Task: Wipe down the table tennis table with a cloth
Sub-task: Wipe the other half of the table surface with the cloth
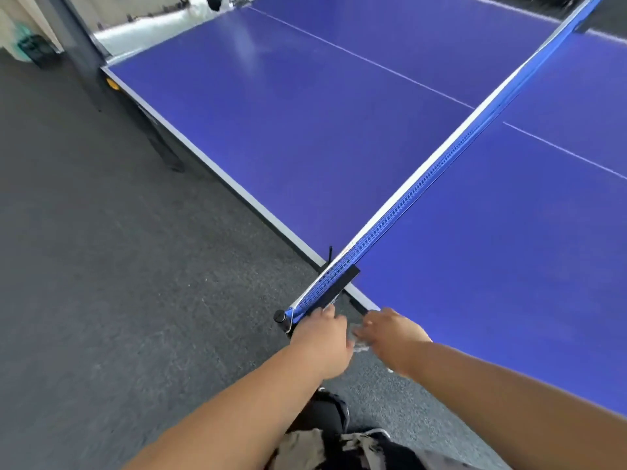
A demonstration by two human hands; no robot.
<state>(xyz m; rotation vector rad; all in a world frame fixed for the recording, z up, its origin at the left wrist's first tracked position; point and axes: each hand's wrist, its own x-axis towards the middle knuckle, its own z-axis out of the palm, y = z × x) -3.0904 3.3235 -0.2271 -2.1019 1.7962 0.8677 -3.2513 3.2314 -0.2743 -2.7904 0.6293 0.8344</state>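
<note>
My left hand (322, 337) and my right hand (390, 337) are blurry, so I cannot tell how my fingers lie. A small pale thing (359, 346) between them is too smeared to name. The table (305, 130) runs off the right side and the top. The far end of the net (441, 164) is cut off too. A green thing (29, 45) at the top left is fuzzy.

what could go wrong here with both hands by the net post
The left hand is right at the net clamp; a tug might loosen it and slacken the net. The pale thing by the right hand is too blurred to name; if it is a cloth, it might snag on the post.
</note>
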